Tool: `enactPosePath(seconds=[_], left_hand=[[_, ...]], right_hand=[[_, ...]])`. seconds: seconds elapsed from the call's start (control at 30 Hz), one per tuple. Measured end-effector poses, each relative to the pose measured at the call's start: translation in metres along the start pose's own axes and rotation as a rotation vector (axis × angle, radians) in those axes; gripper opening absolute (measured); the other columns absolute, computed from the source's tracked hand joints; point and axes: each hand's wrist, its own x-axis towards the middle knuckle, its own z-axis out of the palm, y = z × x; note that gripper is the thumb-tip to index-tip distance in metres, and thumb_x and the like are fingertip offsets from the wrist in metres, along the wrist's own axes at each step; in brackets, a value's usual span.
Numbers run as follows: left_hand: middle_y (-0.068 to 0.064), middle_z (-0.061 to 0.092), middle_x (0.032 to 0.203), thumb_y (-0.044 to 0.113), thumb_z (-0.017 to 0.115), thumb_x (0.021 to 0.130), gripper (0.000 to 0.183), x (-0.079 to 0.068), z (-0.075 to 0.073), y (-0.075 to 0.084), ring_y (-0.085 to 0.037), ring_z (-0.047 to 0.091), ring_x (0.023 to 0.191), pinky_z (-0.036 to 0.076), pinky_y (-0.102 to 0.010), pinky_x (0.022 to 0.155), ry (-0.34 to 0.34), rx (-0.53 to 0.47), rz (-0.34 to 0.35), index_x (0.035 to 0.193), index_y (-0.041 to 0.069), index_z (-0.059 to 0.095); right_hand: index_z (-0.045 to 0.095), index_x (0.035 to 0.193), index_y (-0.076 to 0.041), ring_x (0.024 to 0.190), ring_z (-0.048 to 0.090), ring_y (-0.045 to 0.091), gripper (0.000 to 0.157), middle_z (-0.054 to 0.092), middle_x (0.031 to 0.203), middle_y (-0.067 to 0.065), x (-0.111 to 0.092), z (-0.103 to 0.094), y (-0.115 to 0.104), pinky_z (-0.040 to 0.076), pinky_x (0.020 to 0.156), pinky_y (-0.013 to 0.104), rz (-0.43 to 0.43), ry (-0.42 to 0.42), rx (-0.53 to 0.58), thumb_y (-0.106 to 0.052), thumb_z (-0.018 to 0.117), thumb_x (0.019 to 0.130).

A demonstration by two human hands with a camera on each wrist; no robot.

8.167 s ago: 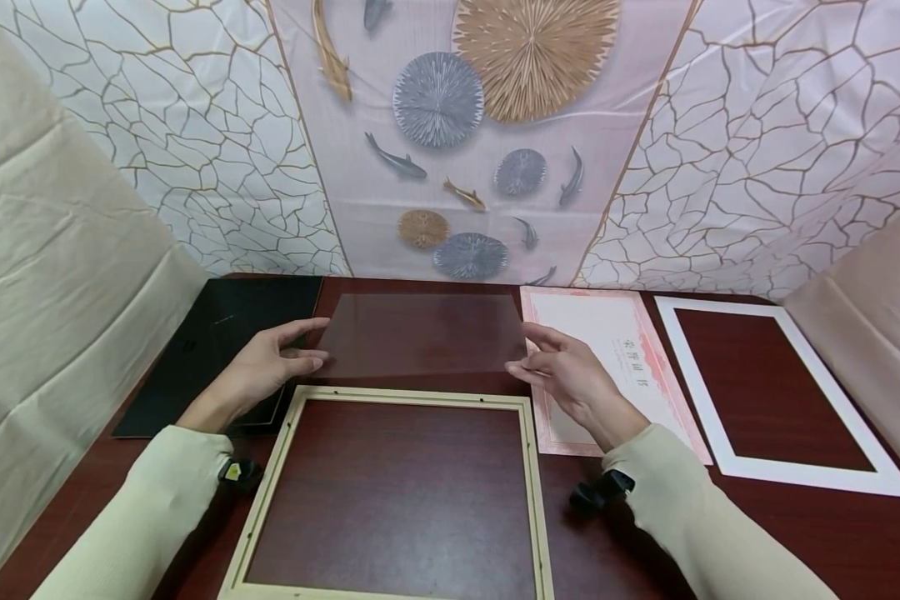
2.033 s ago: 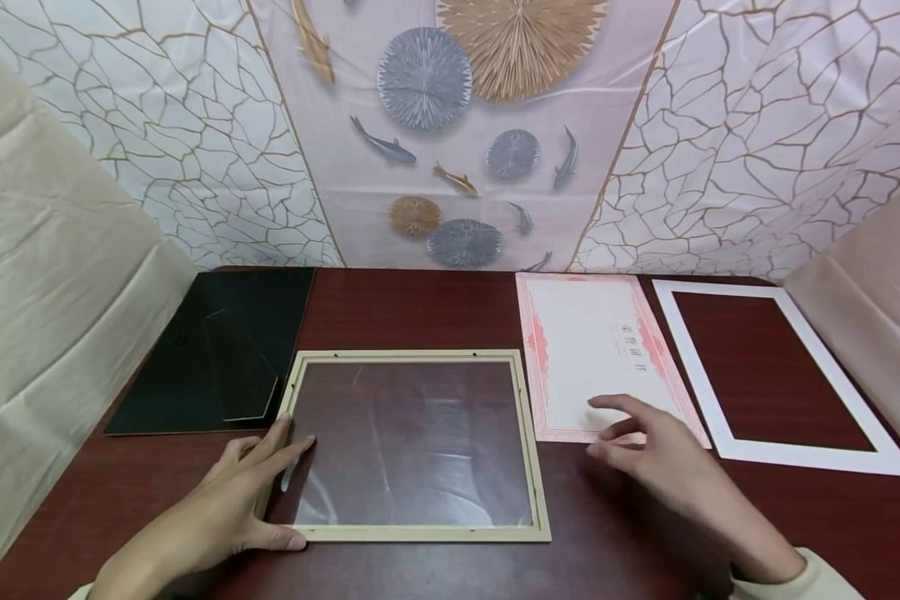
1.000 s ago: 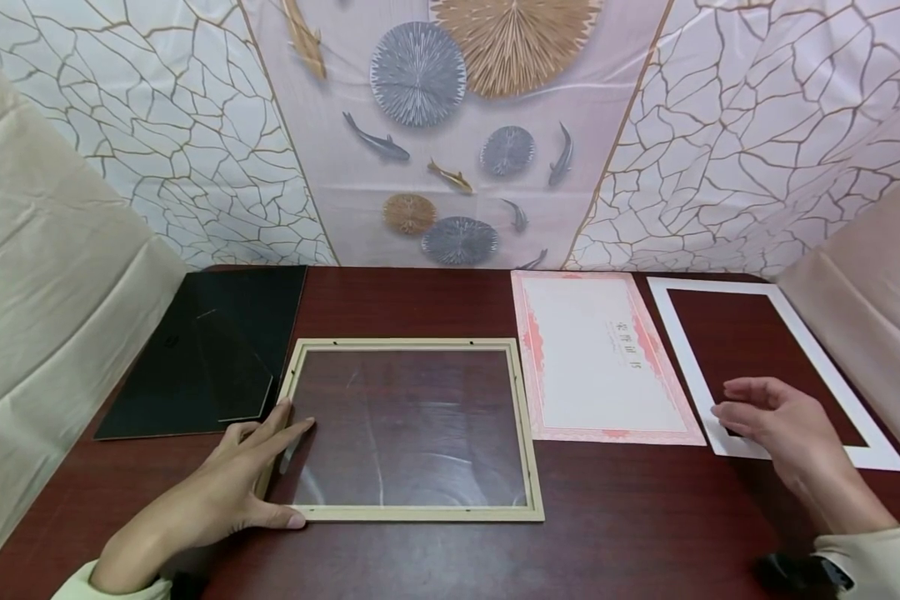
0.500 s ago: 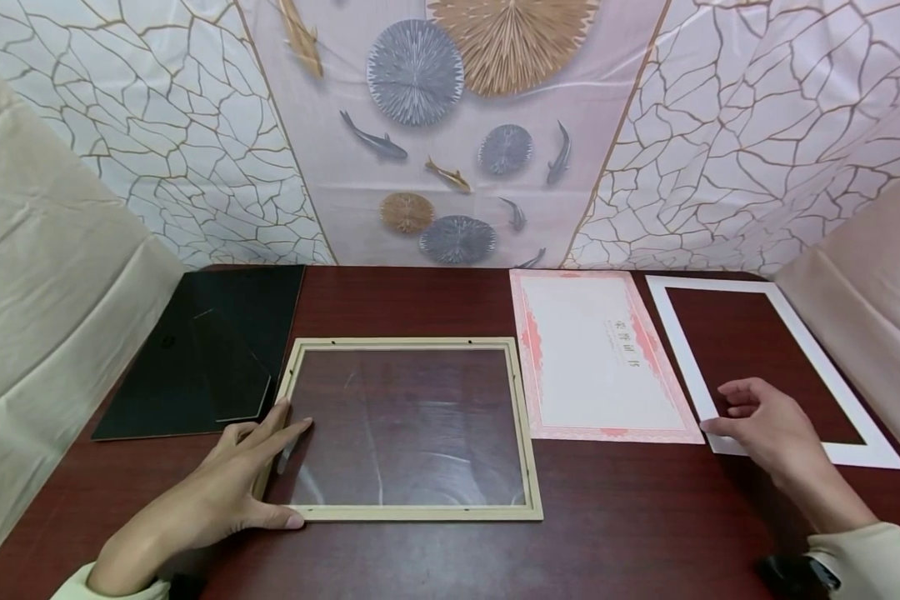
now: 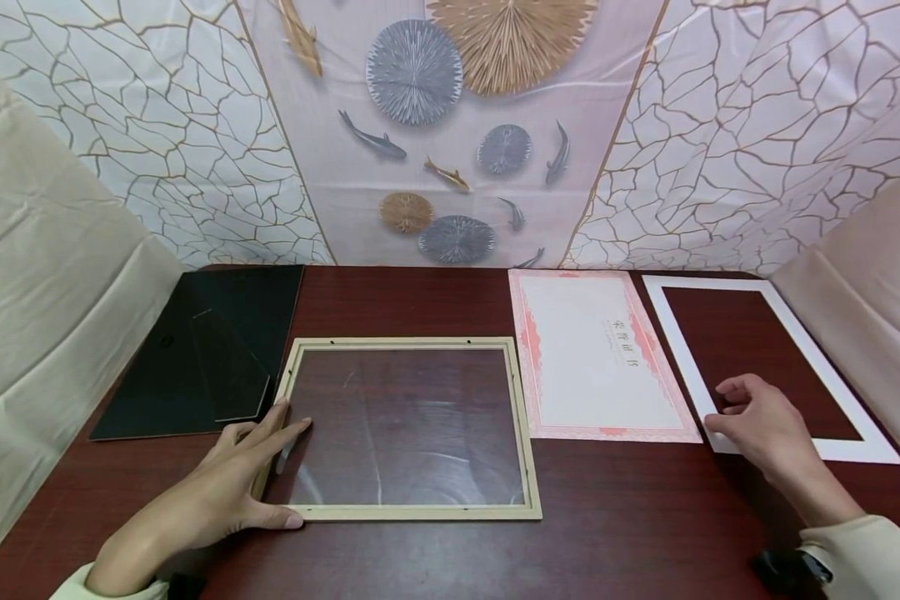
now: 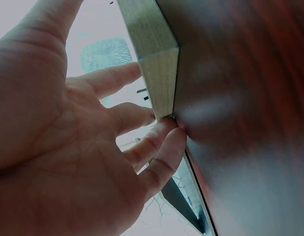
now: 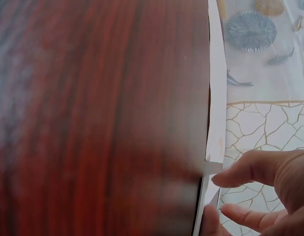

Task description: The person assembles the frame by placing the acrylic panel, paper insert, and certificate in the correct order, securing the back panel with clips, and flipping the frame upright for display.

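Note:
A pale wooden picture frame [image 5: 416,512] lies flat in mid-table, with a clear sheet [image 5: 420,425] inside it. At its near left corner rests my left hand [image 5: 210,496], fingers spread. The thumb touches the front edge and the fingers lie against the left side; in the left wrist view fingertips meet the frame's outer side. A white picture mat [image 5: 862,452] lies at the far right. My right hand [image 5: 772,429] pinches its near left strip between thumb and curled fingers; the right wrist view shows the thumb [image 7: 230,176] at the mat's edge.
A pink-bordered certificate [image 5: 585,358] lies between frame and mat. Left of the frame is a black backing board [image 5: 165,358] with a stand flap. Patterned cloth [image 5: 450,133] closes off the back of the dark red table [image 5: 435,558], and plain cloth hangs at both sides.
Earlier both hands held the clear sheet beyond the frame; now it lies inside. The frame shifted away from me. My right hand went right, over the certificate, to the mat. The left stayed at the frame.

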Motion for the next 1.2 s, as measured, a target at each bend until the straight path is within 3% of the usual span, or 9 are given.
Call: enactPosePath(seconds=[0.17,0.37,0.67,0.83,0.93,1.2], left_hand=[[-0.017,0.015,0.176,0.058,0.088,0.074,0.106,0.0,0.0,0.0,-0.045,0.027,0.144,0.043,-0.072,0.097,-0.003,0.005,-0.002,0.163,0.023,0.041],[-0.015,0.013,0.177,0.057,0.088,0.075,0.106,0.0,0.0,0.0,-0.044,0.026,0.144,0.043,-0.073,0.096,-0.007,-0.004,-0.011,0.163,0.023,0.04],[-0.016,0.014,0.176,0.058,0.088,0.075,0.106,0.0,0.0,0.0,-0.046,0.026,0.144,0.042,-0.074,0.097,-0.009,-0.007,-0.007,0.163,0.023,0.04],[-0.016,0.014,0.176,0.059,0.087,0.075,0.106,0.0,0.0,0.0,-0.045,0.026,0.144,0.042,-0.074,0.096,-0.004,-0.004,-0.002,0.163,0.023,0.041],[-0.016,0.015,0.176,0.059,0.087,0.075,0.106,0.0,0.001,0.0,-0.044,0.026,0.144,0.042,-0.073,0.096,0.001,0.002,0.001,0.163,0.023,0.041],[-0.017,0.017,0.176,0.06,0.087,0.075,0.105,-0.001,0.001,-0.001,-0.044,0.027,0.143,0.042,-0.073,0.096,0.001,-0.001,0.0,0.162,0.024,0.042]], right_hand=[[0.053,0.118,0.015,0.094,0.064,0.051,0.054,0.059,0.112,0.042,0.001,0.0,-0.002,0.043,0.064,0.031,-0.029,0.013,-0.057,-0.009,0.083,0.08],[0.055,0.114,0.015,0.093,0.065,0.053,0.047,0.06,0.109,0.043,0.004,-0.002,-0.004,0.043,0.066,0.033,-0.041,0.024,-0.097,-0.005,0.078,0.079],[0.054,0.107,0.014,0.084,0.063,0.046,0.046,0.061,0.101,0.04,0.005,-0.003,-0.006,0.041,0.064,0.033,-0.033,0.049,-0.097,-0.006,0.081,0.077],[0.053,0.111,0.016,0.087,0.06,0.044,0.057,0.059,0.104,0.04,0.005,-0.004,-0.009,0.041,0.067,0.036,-0.049,0.007,-0.122,-0.013,0.087,0.077],[0.052,0.11,0.017,0.089,0.059,0.047,0.055,0.058,0.104,0.041,0.006,-0.003,-0.011,0.041,0.068,0.037,-0.05,-0.014,-0.138,-0.011,0.085,0.076],[0.05,0.104,0.017,0.077,0.053,0.038,0.051,0.055,0.087,0.031,0.01,0.0,-0.013,0.039,0.062,0.032,-0.038,-0.005,-0.147,-0.008,0.081,0.073]])
